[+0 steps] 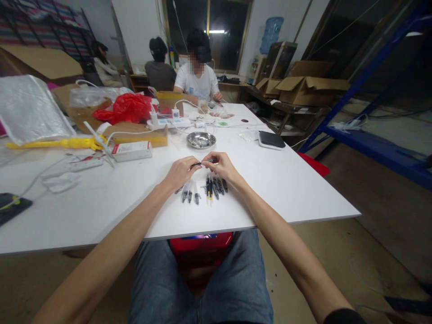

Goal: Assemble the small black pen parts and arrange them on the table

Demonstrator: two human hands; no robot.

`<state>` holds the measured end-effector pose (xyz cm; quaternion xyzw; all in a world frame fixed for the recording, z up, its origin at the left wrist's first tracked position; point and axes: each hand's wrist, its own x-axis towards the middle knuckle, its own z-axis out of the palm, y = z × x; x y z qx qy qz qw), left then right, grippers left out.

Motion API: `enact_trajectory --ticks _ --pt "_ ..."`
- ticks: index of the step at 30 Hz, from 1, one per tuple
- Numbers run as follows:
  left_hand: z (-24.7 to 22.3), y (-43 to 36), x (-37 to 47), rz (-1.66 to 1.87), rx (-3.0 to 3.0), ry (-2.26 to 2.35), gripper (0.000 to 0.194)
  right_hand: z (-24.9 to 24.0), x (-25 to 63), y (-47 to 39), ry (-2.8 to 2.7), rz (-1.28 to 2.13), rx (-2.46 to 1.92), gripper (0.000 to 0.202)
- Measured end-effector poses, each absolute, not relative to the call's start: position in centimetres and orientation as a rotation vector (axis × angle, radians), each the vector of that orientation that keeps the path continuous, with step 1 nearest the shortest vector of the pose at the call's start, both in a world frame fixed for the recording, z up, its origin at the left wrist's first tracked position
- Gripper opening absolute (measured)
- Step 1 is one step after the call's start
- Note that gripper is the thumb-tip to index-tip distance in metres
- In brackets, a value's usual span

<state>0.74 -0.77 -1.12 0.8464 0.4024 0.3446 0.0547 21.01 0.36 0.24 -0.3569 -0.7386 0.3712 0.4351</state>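
Over the white table (pixel 280 189), my left hand (pixel 182 172) pinches a thin black pen part (pixel 195 165). My right hand (pixel 221 165) closes on a dark pen piece (pixel 212 160), its fingertips meeting those of the left. Whether the two pieces are joined cannot be made out. Just below the hands lie clear pen barrels with black tips (pixel 190 197), several black pen pieces (pixel 219 185), and slim dark refills with yellow ends (pixel 209 186). Beyond the fingers sits a round metal bowl (pixel 201 140) with small dark bits inside.
On the left are a white-and-red box (pixel 132 151), a power strip (pixel 170 122), a red plastic bag (pixel 130 108) and a yellow long-handled object (pixel 60 143). A black-topped device (pixel 272 140) lies at right. Across the table sits a person in a white shirt (pixel 197 81). A blue rack (pixel 378 153) stands right.
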Motion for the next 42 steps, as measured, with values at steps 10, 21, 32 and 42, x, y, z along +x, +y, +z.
enact_trajectory --ticks 10,21,32,42 --pt "-0.8 -1.0 0.8 1.058 2.574 1.361 0.015 0.0 20.9 0.0 -1.894 0.906 -0.819 0.036" --pt "-0.3 -1.2 0.3 0.98 2.538 1.405 0.028 0.8 22.4 0.8 -1.667 0.993 -0.887 0.039" --pt "0.3 -1.1 -0.7 0.911 2.57 1.517 0.029 0.9 24.1 1.6 -1.517 0.93 -0.929 0.032" --pt "0.1 -1.1 -0.3 0.94 2.565 1.461 0.027 1.1 23.3 0.9 -1.613 0.966 -0.88 0.033"
